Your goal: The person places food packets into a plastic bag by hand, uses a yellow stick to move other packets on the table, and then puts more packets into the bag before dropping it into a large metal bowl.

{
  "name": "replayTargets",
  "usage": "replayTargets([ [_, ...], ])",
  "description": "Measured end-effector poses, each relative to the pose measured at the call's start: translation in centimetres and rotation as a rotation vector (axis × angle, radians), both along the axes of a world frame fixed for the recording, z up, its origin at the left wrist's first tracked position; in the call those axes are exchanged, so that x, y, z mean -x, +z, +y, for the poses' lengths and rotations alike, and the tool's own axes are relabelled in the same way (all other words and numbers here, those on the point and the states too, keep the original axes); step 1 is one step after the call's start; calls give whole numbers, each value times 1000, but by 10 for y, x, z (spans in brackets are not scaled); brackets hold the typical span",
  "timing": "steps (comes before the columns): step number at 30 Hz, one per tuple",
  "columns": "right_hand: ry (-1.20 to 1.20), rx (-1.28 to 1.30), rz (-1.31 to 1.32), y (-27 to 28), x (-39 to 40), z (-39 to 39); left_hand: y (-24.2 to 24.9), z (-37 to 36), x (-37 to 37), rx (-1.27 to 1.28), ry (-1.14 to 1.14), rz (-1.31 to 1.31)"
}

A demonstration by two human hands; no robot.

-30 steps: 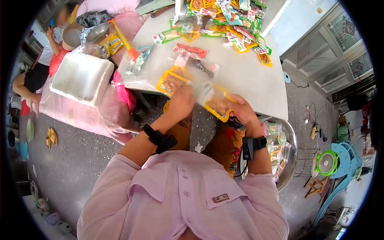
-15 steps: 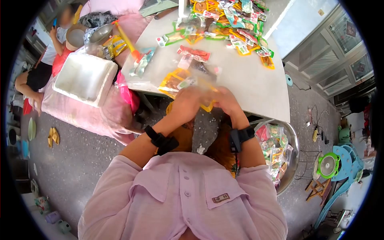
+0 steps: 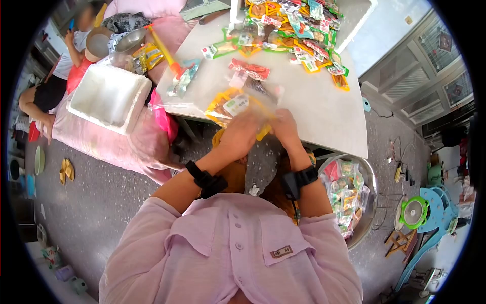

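Observation:
A clear food packet with yellow edges and a white label is at the table's near edge. My left hand is closed on its lower side, fingers partly hidden. With bent fingers, my right hand grips the packet's right end, which is blurred. Just beyond lie a dark-filled clear packet and a red packet. A blue-and-clear packet rests farther left on the pale table.
A heap of food packets lies at the table's far side. Below right stands a metal basin holding more packets. A white foam box sits on pink cloth at left. Another person sits beyond it.
My right hand has risen slightly and turned more upright. The left hand has shifted a little, and more of the yellow packet's white label shows.

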State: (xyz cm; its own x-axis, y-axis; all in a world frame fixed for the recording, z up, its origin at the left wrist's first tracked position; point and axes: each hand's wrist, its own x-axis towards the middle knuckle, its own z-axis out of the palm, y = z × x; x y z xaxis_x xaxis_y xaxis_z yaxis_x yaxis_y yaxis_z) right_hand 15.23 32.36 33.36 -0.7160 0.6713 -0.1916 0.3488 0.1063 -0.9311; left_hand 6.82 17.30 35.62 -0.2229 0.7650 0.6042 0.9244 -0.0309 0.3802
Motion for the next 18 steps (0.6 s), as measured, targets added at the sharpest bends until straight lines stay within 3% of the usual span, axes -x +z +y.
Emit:
replayTargets([
  [3,-162,391,164,2,4,-9,-4,1,0,-18,18,-19],
  [6,-327,542,367,4,15,-28,-2,0,1,-37,2,-18],
  [9,-276,393,296,16,12,-33,-5,-2,1,-12,15,11],
  [12,-94,-308,158,-13,5,-5,-9,-10,0,-39,3,89],
  [15,4,-1068,242,-13,-2,6,-8,-22,-11,-1,54,114],
  [18,164,-1019,131,-17,-2,13,-22,-29,-8,-11,100,206],
])
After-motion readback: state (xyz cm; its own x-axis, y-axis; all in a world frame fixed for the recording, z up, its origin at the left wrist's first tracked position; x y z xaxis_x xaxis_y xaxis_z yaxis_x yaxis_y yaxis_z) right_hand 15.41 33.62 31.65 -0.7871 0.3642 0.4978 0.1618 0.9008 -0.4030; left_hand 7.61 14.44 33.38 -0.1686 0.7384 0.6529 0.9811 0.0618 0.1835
